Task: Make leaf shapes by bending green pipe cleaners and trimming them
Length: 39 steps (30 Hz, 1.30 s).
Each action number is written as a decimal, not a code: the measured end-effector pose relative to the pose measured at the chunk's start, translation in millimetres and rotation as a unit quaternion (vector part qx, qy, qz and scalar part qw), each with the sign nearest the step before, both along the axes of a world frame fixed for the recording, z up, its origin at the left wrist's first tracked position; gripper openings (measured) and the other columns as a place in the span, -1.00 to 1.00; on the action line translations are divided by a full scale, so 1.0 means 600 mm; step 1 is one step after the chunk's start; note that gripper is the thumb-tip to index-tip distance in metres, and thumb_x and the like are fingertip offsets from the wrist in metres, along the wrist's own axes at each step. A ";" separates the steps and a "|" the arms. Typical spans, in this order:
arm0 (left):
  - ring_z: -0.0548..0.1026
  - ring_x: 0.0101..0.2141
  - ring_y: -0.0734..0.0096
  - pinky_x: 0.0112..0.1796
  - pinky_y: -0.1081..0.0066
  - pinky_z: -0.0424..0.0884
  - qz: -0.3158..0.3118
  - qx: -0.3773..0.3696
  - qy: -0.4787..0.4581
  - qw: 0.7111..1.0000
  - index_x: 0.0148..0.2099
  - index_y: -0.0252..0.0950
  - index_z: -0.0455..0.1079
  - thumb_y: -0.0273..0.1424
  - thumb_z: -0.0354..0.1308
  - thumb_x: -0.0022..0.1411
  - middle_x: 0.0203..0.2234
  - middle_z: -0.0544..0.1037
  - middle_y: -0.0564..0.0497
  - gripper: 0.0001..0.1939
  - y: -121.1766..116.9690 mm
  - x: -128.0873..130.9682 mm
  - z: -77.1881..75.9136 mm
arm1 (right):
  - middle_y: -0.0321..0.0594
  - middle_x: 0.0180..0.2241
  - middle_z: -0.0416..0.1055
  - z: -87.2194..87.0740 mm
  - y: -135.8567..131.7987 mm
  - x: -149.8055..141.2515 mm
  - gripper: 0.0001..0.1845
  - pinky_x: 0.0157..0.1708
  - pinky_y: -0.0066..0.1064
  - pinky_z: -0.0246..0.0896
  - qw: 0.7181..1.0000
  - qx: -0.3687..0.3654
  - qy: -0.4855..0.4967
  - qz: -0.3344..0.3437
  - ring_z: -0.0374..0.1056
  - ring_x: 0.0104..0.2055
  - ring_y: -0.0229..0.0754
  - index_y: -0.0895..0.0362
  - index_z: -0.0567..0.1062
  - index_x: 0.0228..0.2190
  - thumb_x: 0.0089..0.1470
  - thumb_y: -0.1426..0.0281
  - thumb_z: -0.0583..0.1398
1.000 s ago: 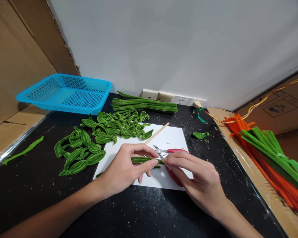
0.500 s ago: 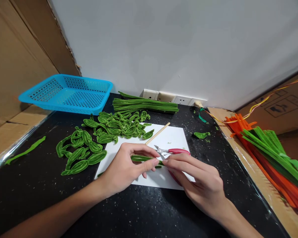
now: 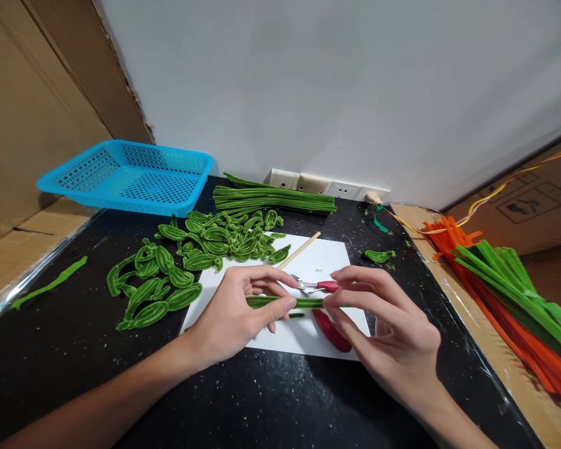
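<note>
Between my two hands a green pipe cleaner [image 3: 308,303] is stretched level above a white sheet [image 3: 280,340]; it looks doubled. My left hand [image 3: 243,305] pinches it between thumb and fingers. At its right end, the thumb and a fingertip of my right hand [image 3: 388,318] close on it, the other fingers raised. Beneath, cutting pliers with red handles [image 3: 331,330] lie on the sheet, partly covered by the right hand. A short green piece [image 3: 297,315] rests there too, and a thin wooden stick [image 3: 303,249] lies behind the pliers.
Leaf-shaped green loops [image 3: 234,240] are heaped at the left and back; one leaf [image 3: 378,255] lies alone at right. A bundle of green pipe cleaners [image 3: 275,199] and a blue basket [image 3: 154,196] stand by the wall. Orange strips [image 3: 500,305] lie far right, near a power cable [image 3: 472,209].
My right hand has slid right along the pipe cleaner, baring more of it between the hands, and its fingers have lifted. My left hand has stayed nearly still.
</note>
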<state>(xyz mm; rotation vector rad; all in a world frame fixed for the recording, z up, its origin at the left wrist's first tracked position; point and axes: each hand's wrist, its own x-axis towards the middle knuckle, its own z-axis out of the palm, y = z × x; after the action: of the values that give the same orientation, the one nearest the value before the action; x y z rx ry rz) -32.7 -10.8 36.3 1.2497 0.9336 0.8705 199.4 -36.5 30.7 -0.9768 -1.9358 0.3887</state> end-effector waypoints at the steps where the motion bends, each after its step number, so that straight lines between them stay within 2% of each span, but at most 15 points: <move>1: 0.53 -0.54 0.48 -0.57 0.58 0.49 0.005 0.004 0.001 1.000 -0.13 -0.36 0.59 -0.41 0.38 0.22 -0.48 0.64 0.00 -0.82 0.001 0.000 0.001 | -0.11 -0.07 0.47 0.000 0.000 0.001 -0.67 -0.14 -0.20 0.46 1.000 0.009 -0.004 -0.012 0.48 -0.09 -0.08 0.03 0.62 -0.14 0.17 0.66 0.29; 5: 0.51 -0.56 0.48 -0.59 0.56 0.50 0.017 0.010 0.003 1.000 -0.14 -0.37 0.58 -0.40 0.39 0.20 -0.48 0.63 0.00 -0.81 0.002 -0.001 0.002 | -0.16 -0.22 0.48 0.001 0.003 0.005 -0.65 -0.21 -0.19 0.38 0.998 0.045 -0.048 -0.021 0.42 -0.18 -0.08 0.05 0.60 -0.10 0.16 0.67 0.29; 8: 0.53 -0.55 0.45 -0.63 0.58 0.45 0.024 0.013 0.007 1.000 -0.14 -0.37 0.58 -0.40 0.40 0.18 -0.46 0.63 -0.02 -0.79 0.001 -0.001 0.003 | -0.12 -0.20 0.49 0.003 0.004 0.002 -0.67 -0.19 -0.18 0.35 0.992 0.080 -0.099 -0.007 0.40 -0.16 -0.07 0.10 0.58 -0.10 0.16 0.67 0.29; 11: 0.53 -0.54 0.46 -0.64 0.58 0.46 0.035 0.020 0.013 0.999 -0.16 -0.36 0.58 -0.41 0.40 0.17 -0.42 0.62 -0.02 -0.80 0.000 0.000 0.003 | -0.08 -0.17 0.49 0.003 0.002 -0.002 -0.70 -0.18 -0.17 0.34 0.984 0.117 -0.128 -0.032 0.39 -0.15 -0.05 0.10 0.59 -0.11 0.16 0.65 0.29; 14: 0.51 -0.56 0.50 -0.63 0.58 0.47 0.038 0.017 0.013 0.999 -0.16 -0.36 0.57 -0.41 0.39 0.18 -0.41 0.61 -0.01 -0.81 -0.001 0.001 0.003 | -0.12 -0.23 0.48 0.000 0.001 -0.003 -0.66 -0.24 -0.22 0.35 0.979 0.143 -0.138 -0.048 0.40 -0.21 -0.08 0.07 0.60 -0.10 0.15 0.66 0.31; 19: 0.49 -0.59 0.52 -0.58 0.54 0.51 0.033 0.010 0.012 0.999 -0.16 -0.37 0.56 -0.41 0.38 0.20 -0.45 0.60 0.01 -0.82 0.000 0.001 0.002 | -0.14 -0.23 0.56 -0.010 0.002 -0.002 -0.63 -0.18 -0.20 0.44 0.979 0.127 -0.158 0.005 0.47 -0.15 -0.05 0.05 0.57 -0.08 0.15 0.67 0.28; 26: 0.49 -0.59 0.51 -0.51 0.49 0.54 0.016 -0.017 -0.015 1.000 -0.11 -0.38 0.55 -0.36 0.39 0.23 -0.51 0.57 0.05 -0.77 0.003 -0.006 -0.007 | -0.13 -0.20 0.61 -0.013 0.000 0.000 -0.69 -0.11 -0.13 0.37 0.960 0.172 -0.210 -0.067 0.41 -0.14 -0.01 0.07 0.57 -0.14 0.13 0.65 0.33; 29: 0.49 -0.59 0.51 -0.51 0.48 0.54 0.027 -0.016 0.006 0.999 -0.12 -0.38 0.54 -0.39 0.39 0.20 -0.51 0.55 0.07 -0.78 0.003 -0.004 -0.006 | -0.13 -0.22 0.59 -0.011 0.000 0.000 -0.73 -0.11 -0.14 0.36 0.967 0.158 -0.193 -0.056 0.40 -0.14 -0.02 0.08 0.55 -0.18 0.15 0.65 0.32; 33: 0.50 -0.60 0.52 -0.50 0.48 0.54 0.028 0.004 0.030 0.999 -0.14 -0.38 0.54 -0.44 0.38 0.19 -0.49 0.56 0.07 -0.81 0.003 -0.001 -0.002 | -0.13 -0.20 0.58 -0.006 0.001 0.000 -0.68 -0.11 -0.17 0.40 0.987 0.098 -0.123 0.015 0.44 -0.11 -0.05 0.09 0.53 -0.14 0.15 0.69 0.30; 37: 0.50 -0.60 0.51 -0.50 0.48 0.54 0.005 -0.019 -0.008 1.000 -0.11 -0.38 0.53 -0.46 0.38 0.18 -0.50 0.56 0.08 -0.78 0.000 -0.002 -0.002 | -0.11 -0.12 0.60 -0.005 0.002 -0.001 -0.62 -0.03 -0.14 0.43 0.996 0.020 -0.035 0.082 0.48 -0.03 -0.03 0.09 0.54 -0.08 0.17 0.72 0.26; 39: 0.49 -0.59 0.51 -0.52 0.49 0.54 -0.011 -0.039 -0.037 0.998 -0.10 -0.38 0.53 -0.47 0.40 0.17 -0.53 0.55 0.09 -0.76 -0.001 -0.002 -0.004 | -0.14 -0.12 0.61 -0.007 -0.001 -0.007 -0.62 -0.02 -0.14 0.44 0.995 -0.017 0.020 0.092 0.50 -0.02 -0.03 0.07 0.55 -0.07 0.19 0.72 0.23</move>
<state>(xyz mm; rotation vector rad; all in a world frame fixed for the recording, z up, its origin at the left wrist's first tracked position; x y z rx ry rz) -33.8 -11.7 34.1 1.1517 0.8854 0.8482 195.5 -37.0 26.5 -0.8083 -1.9959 0.5446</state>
